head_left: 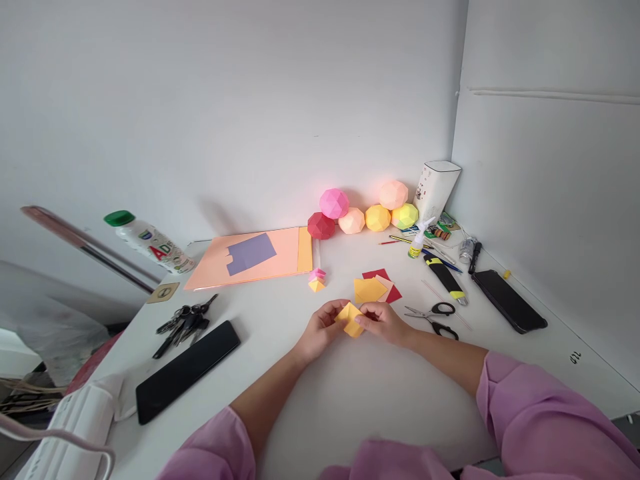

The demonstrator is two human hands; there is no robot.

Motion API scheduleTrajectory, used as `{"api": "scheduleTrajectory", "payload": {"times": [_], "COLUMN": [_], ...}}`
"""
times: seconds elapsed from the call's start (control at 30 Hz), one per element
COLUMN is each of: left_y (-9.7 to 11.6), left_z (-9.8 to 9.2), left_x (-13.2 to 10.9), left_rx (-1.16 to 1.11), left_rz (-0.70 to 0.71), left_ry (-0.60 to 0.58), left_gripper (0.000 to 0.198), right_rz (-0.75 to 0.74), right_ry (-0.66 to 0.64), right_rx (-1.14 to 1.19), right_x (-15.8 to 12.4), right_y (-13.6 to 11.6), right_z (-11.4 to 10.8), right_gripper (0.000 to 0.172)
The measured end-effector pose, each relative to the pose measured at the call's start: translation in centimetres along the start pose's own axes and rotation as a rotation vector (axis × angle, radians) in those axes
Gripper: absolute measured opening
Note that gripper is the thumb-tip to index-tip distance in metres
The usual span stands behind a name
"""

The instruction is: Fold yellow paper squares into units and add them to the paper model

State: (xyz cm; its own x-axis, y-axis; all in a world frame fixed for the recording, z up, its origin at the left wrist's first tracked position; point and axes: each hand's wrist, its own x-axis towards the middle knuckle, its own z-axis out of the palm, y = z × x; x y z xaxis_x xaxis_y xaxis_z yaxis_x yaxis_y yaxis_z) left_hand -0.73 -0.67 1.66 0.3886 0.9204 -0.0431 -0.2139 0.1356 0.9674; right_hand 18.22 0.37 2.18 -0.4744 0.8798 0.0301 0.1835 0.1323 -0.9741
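Note:
Both my hands meet over the white table [360, 393], pinching a small folded piece of yellow-orange paper [351, 319]. My left hand [320, 330] grips its left side with curled fingers. From the right, my right hand [385, 323] holds the other side between thumb and fingers. Just beyond them lie loose yellow and red paper squares [375, 287] and a small pink-and-yellow folded piece [317, 279].
Several paper polyhedron balls [363, 210] line the back wall. Peach sheets with a purple piece [253, 259] lie back left. Scissors [435, 316], a utility knife [447, 277], a glue bottle [417, 240] and a phone [507, 300] sit right; keys [183, 323], a dark phone [187, 370] and a bottle [150, 241] sit left.

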Motion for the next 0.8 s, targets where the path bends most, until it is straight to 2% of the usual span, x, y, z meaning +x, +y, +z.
{"api": "scheduleTrajectory", "payload": {"times": [0.13, 0.27, 0.5, 0.6, 0.7, 0.8], "left_y": [0.37, 0.51, 0.12, 0.05, 0.21, 0.29], "left_z": [0.17, 0.1, 0.14, 0.07, -0.01, -0.03], "left_x": [-0.18, -0.14, -0.14, -0.04, -0.01, -0.17], "left_rx": [0.01, -0.011, 0.001, 0.019, 0.031, 0.069], "left_rz": [-0.02, -0.031, 0.014, 0.021, 0.024, -0.005], "left_ry": [-0.06, -0.066, -0.038, -0.001, 0.061, 0.037], "left_gripper": [0.037, 0.039, 0.053, 0.052, 0.05, 0.052], "right_rz": [0.032, 0.041, 0.032, 0.043, 0.073, 0.088], "right_ry": [0.021, 0.016, -0.035, -0.05, -0.025, 0.029], "right_rx": [0.061, 0.125, 0.045, 0.052, 0.078, 0.129], "right_x": [0.03, 0.06, -0.04, -0.08, -0.09, -0.02], "right_y": [0.39, 0.57, 0.23, 0.0, 0.05, 0.36], "right_z": [-0.01, -0.15, -0.23, -0.14, -0.06, -0.05], "right_gripper": [0.029, 0.028, 0.033, 0.034, 0.034, 0.032]}}
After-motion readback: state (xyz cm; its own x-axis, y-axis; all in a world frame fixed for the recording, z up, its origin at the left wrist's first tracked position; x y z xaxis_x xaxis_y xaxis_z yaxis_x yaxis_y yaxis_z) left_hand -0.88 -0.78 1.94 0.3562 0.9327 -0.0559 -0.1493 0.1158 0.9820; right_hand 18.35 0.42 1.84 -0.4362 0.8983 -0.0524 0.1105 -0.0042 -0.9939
